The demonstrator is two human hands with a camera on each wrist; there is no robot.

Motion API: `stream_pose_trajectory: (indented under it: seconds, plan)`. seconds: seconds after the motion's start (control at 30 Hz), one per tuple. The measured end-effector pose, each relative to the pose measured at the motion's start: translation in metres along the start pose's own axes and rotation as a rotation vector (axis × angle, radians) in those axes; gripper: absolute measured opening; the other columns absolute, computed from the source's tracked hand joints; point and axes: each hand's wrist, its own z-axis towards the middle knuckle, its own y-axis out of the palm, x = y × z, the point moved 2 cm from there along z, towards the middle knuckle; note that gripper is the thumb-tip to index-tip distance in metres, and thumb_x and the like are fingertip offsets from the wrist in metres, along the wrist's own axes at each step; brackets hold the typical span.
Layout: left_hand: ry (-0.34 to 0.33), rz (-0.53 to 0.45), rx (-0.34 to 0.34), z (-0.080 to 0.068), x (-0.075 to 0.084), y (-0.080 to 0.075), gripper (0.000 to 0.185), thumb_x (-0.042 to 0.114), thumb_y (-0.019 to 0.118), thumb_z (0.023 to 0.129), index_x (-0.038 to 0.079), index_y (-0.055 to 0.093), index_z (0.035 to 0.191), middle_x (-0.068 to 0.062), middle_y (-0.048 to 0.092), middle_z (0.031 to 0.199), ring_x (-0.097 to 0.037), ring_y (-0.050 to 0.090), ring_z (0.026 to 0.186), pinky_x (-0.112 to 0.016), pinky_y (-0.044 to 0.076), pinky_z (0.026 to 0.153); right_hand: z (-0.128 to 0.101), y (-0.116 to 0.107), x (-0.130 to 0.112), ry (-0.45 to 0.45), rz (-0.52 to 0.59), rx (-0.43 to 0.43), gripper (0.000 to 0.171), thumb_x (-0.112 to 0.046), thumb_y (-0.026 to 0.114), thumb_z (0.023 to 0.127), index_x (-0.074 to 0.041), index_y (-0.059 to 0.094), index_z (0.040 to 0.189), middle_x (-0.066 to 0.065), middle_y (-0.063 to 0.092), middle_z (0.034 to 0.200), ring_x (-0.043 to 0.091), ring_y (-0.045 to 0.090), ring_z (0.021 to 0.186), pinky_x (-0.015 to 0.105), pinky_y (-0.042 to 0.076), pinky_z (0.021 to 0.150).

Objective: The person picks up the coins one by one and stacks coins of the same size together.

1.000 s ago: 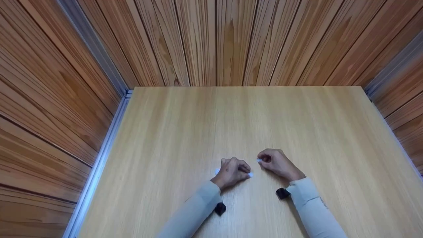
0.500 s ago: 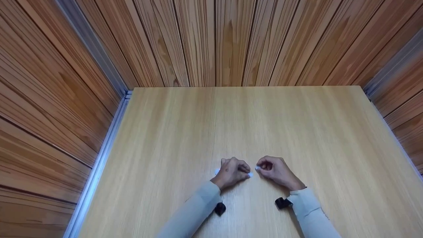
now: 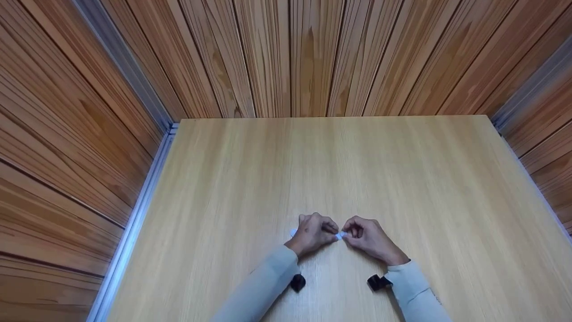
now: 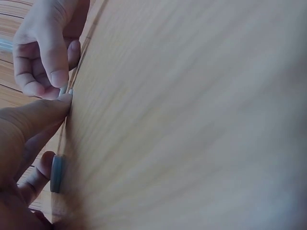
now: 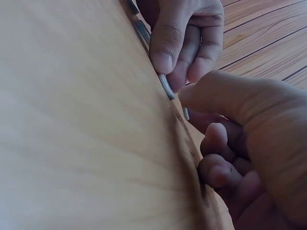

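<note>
My left hand rests on the light wooden table, fingers curled, holding small flat pale pieces down; one pale piece peeks out at its left side. In the right wrist view its fingertips press on a grey-blue flat piece. My right hand pinches a tiny pale piece and holds it against the left hand's fingertips. The left wrist view shows another flat piece under my left fingers, and the right hand close above my left thumb.
Wood-panelled walls enclose the table on three sides, with a metal rail along its left edge. Black wrist-worn cameras sit at both grey sleeves.
My right hand has moved left and toward me with its pale piece, until it meets the left hand's fingertips. The left hand has stayed put.
</note>
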Motion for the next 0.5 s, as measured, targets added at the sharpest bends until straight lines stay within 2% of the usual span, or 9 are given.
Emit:
stream_pose_trajectory:
  seconds: [0.33, 0.5]
  plan:
    - [-0.009, 0.012, 0.003, 0.0005, -0.0002, 0.0008, 0.015, 0.017, 0.085, 0.081, 0.018, 0.078, 0.095, 0.014, 0.075, 0.084, 0.005, 0.064, 0.085, -0.035, 0.028, 0.086, -0.0007, 0.0045, -0.0001, -0.007, 0.008, -0.024, 0.016, -0.004, 0.079, 0.085, -0.013, 0.069, 0.094, -0.006, 0.058, 0.074, 0.006, 0.050, 0.064, 0.020, 0.042, 0.057]
    - [-0.014, 0.011, -0.004, 0.0008, -0.0002, 0.0005, 0.015, 0.018, 0.084, 0.081, 0.019, 0.078, 0.095, 0.015, 0.075, 0.085, 0.004, 0.064, 0.087, -0.035, 0.027, 0.085, -0.0024, 0.0022, 0.0012, -0.008, 0.029, -0.013, 0.016, -0.007, 0.080, 0.085, -0.010, 0.069, 0.096, -0.005, 0.059, 0.077, 0.006, 0.050, 0.065, 0.020, 0.042, 0.057]
